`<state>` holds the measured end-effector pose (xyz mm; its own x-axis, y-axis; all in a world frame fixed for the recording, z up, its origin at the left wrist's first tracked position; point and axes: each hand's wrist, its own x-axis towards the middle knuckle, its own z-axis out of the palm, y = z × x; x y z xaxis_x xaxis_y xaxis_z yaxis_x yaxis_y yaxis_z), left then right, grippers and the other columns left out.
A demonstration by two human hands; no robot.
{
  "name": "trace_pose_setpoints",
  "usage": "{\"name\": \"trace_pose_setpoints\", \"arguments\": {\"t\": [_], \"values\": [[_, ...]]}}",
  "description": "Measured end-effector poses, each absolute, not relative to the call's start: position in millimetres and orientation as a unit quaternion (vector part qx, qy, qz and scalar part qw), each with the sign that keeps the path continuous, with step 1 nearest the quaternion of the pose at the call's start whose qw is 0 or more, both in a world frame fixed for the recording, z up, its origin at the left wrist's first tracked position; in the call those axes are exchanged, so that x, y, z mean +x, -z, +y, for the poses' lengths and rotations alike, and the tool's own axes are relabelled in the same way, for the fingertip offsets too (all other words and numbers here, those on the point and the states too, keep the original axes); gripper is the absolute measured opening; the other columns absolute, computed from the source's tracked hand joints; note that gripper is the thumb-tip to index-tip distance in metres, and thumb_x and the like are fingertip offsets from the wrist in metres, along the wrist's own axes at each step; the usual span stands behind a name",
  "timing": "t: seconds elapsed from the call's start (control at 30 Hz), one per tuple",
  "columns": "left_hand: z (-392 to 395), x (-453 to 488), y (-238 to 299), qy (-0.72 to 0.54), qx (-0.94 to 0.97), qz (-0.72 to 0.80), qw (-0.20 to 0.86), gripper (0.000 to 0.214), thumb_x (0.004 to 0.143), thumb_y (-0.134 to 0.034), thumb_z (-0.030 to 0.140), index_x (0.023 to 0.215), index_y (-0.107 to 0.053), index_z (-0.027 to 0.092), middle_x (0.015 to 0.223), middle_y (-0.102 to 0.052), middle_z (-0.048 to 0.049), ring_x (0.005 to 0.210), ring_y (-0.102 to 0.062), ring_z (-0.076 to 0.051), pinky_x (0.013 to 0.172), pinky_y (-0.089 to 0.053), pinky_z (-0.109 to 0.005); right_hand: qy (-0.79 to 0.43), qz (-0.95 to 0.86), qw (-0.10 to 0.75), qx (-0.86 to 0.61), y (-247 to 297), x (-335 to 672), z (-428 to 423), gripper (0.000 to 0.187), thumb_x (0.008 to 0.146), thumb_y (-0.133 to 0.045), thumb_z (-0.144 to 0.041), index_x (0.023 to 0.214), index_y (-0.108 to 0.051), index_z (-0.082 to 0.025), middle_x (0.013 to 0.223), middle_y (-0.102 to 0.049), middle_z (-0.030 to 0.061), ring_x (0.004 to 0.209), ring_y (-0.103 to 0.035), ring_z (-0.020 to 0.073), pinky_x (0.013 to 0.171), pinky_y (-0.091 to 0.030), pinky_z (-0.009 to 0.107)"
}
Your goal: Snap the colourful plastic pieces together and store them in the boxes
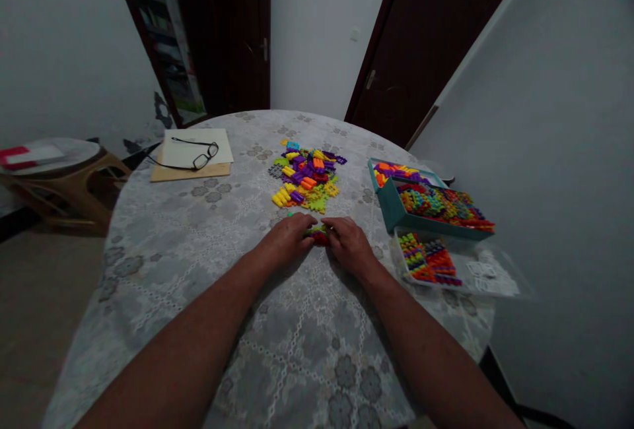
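Observation:
My left hand (290,239) and my right hand (351,242) rest close together on the round table (198,244), fingers curled. Between them they pinch a small cluster of joined plastic pieces (318,235), red and green in colour. Just beyond the hands lies a loose pile of colourful interlocking pieces (306,177) in yellow, purple, orange and green.
A teal box (391,208) full of coloured pieces stands at the right, with a clear tray (475,277) of more pieces in front of it. Glasses (198,155) lie on papers (195,152) at the back left. A low side table (64,178) stands left, with two dark doors behind.

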<state>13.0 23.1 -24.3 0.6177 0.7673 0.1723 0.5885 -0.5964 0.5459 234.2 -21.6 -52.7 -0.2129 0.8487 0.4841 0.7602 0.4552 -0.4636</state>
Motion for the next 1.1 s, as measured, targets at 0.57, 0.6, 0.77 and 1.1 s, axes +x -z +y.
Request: {"name": "trace_pose_setpoints", "arguments": {"t": [0.57, 0.6, 0.77, 1.1], "values": [[32, -3, 12, -0.242, 0.845, 0.424, 0.217, 0.045, 0.094, -0.057, 0.011, 0.133, -0.076, 0.023, 0.135, -0.078, -0.0110, 0.130, -0.069, -0.027, 0.120, -0.050, -0.044, -0.095, -0.794, 0.328, -0.503, 43, 225, -32, 0.040, 0.098, -0.071, -0.024, 0.138, -0.070, -0.021, 0.128, -0.077, 0.0139, 0.119, -0.069, 0.0302, 0.110, -0.055, 0.049], [35, -7, 8, -0.255, 0.828, 0.453, 0.211, 0.047, 0.093, -0.054, 0.008, 0.131, -0.077, 0.023, 0.135, -0.078, -0.0106, 0.129, -0.069, -0.027, 0.120, -0.050, -0.044, -0.089, -0.790, 0.331, -0.509, 43, 224, -31, 0.036, 0.099, -0.071, -0.025, 0.135, -0.072, -0.021, 0.125, -0.078, 0.0138, 0.118, -0.069, 0.0301, 0.109, -0.055, 0.049], [45, -24, -2, -0.257, 0.781, 0.532, 0.203, 0.040, 0.094, -0.052, 0.010, 0.121, -0.079, 0.022, 0.125, -0.081, -0.0127, 0.117, -0.073, -0.028, 0.108, -0.055, -0.043, -0.055, -0.744, 0.365, -0.556, 47, 228, -28, 0.033, 0.099, -0.066, -0.025, 0.131, -0.072, -0.020, 0.123, -0.076, 0.0153, 0.115, -0.069, 0.0309, 0.106, -0.055, 0.048], [30, -6, 13, -0.140, 0.823, 0.526, 0.163, 0.038, 0.098, -0.071, 0.035, 0.134, -0.071, 0.024, 0.144, -0.066, -0.0162, 0.124, -0.069, -0.032, 0.096, -0.054, -0.038, -0.031, -0.746, 0.342, -0.571, 51, 231, -23, 0.032, 0.097, -0.065, -0.022, 0.127, -0.074, -0.016, 0.120, -0.077, 0.0173, 0.114, -0.068, 0.0331, 0.107, -0.054, 0.050]]}}
